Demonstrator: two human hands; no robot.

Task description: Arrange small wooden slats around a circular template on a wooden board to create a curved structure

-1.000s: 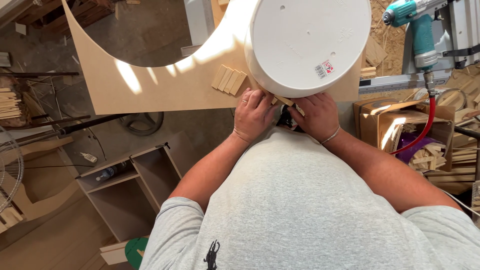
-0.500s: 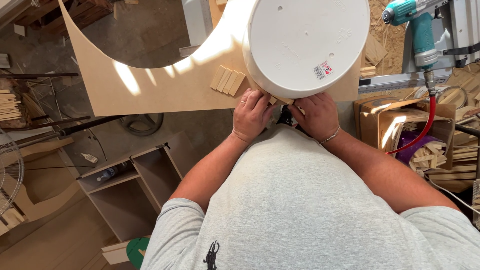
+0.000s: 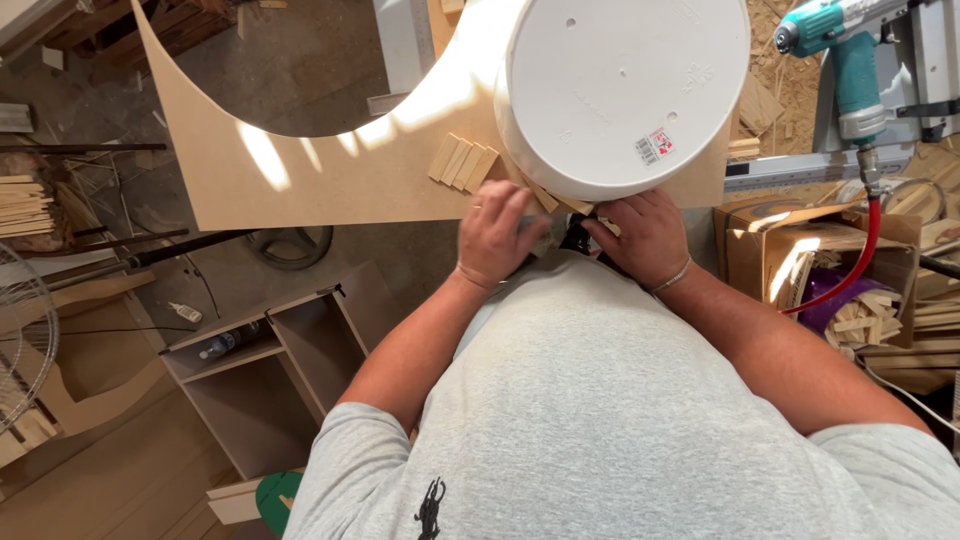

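Observation:
A large white upturned bucket (image 3: 625,95) stands on a curved brown board (image 3: 330,165). My left hand (image 3: 497,235) and my right hand (image 3: 643,235) meet at the board's near edge, just under the bucket's rim. Both curl around a small dark object (image 3: 575,238) that is mostly hidden between them. Several short wooden slats (image 3: 462,162) lie on the board beside my left hand. Each wrist carries a thin bracelet.
A teal pneumatic tool (image 3: 845,60) with a red hose (image 3: 860,265) hangs at the upper right. A cardboard box (image 3: 790,255) of wood offcuts sits right of me. An open wooden cabinet (image 3: 265,375) lies on the floor at the left, holding a bottle.
My hands stay together under the bucket with only small finger movements. The view has shifted slightly.

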